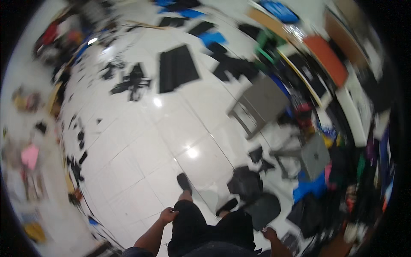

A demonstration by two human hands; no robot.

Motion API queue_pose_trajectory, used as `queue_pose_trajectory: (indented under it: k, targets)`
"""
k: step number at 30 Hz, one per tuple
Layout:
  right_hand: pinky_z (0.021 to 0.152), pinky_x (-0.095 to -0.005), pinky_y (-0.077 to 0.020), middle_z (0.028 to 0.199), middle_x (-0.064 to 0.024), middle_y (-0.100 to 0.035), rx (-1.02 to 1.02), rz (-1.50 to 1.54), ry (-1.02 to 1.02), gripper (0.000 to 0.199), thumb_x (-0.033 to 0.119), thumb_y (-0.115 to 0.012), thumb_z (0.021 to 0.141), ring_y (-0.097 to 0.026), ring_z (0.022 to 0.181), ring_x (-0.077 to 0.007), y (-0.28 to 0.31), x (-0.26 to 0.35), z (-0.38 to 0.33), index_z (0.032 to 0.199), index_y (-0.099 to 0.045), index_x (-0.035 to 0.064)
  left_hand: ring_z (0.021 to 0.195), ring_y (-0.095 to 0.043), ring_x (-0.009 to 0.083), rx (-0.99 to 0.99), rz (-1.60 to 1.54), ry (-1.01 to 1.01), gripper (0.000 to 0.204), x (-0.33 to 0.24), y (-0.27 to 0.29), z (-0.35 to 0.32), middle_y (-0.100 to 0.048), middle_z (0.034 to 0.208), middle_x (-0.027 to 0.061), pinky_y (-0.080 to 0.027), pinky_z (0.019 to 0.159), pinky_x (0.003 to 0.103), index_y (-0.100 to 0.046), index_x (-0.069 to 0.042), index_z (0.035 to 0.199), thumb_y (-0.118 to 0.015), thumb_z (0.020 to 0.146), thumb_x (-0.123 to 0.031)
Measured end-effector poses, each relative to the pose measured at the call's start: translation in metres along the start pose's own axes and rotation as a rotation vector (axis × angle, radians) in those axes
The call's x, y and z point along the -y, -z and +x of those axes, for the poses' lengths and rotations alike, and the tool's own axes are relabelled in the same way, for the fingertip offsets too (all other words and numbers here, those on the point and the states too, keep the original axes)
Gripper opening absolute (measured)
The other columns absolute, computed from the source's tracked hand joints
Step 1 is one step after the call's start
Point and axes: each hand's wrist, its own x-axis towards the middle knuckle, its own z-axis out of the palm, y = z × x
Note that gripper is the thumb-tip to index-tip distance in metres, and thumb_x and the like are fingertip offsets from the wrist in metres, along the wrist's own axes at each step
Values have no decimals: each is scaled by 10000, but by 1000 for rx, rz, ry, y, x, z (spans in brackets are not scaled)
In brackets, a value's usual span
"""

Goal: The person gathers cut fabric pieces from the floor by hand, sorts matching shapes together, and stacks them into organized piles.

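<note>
My left hand (168, 215) hangs beside the left leg of my black shorts (190, 218). Its fingers are curled together; whether anything small is in them does not show. On the other side, my right hand (269, 234) is also curled, with a small pale spot at the fingertips that I cannot make out. Nearest to that hand is a dark rounded seat (264, 210). A heap of black cloth or sheet (245, 183) lies just beyond the seat. My feet in dark socks (184, 182) are apart on the white tiles, one ahead of the other.
Two grey plastic stools (265, 100), (307, 156) stand or lie to the right. A large black sheet (177, 68) and black scraps (133, 81) lie farther off. Stacked boards, an orange panel (325, 58) and bags crowd the right; a cluttered ledge (47, 171) runs along the left.
</note>
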Motion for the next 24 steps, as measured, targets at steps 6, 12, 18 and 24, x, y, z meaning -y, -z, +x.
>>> queue_pose_trajectory:
  k: [6, 12, 18, 24]
  targets:
    - [598, -393, -501, 769, -98, -630, 22, 493, -133, 352, 388, -659, 797, -622, 676, -236, 118, 83, 31, 899, -642, 51, 962, -634, 292, -266, -443, -90, 541, 84, 57, -70, -668, 983, 180, -483, 862, 359, -628, -3, 1090, -682, 771, -437]
    - [445, -300, -400, 673, -52, -562, -152, 355, 171, 202, 249, -591, 867, -543, 559, -136, 218, 396, 71, 812, -578, 55, 962, -624, 307, -371, -575, 288, 544, 227, 151, -94, -659, 1008, 178, -487, 860, 381, -629, -4, 1067, -684, 758, -448]
    - [519, -275, -467, 736, -34, -592, 44, 619, 306, 218, 248, -622, 872, -592, 641, -149, 223, 645, 67, 1001, -604, 73, 984, -606, 322, -681, -695, 512, 463, 331, 267, -78, -646, 1008, 207, -489, 843, 388, -634, 21, 1010, -700, 745, -353]
    - [542, -351, -508, 706, -54, -622, 82, 235, 19, 338, 349, -682, 826, -634, 645, -210, 242, 689, 117, 957, -645, 40, 970, -606, 288, -655, -861, 426, 478, 318, 381, -20, -635, 1038, 200, -487, 838, 371, -613, 22, 1066, -700, 751, -327]
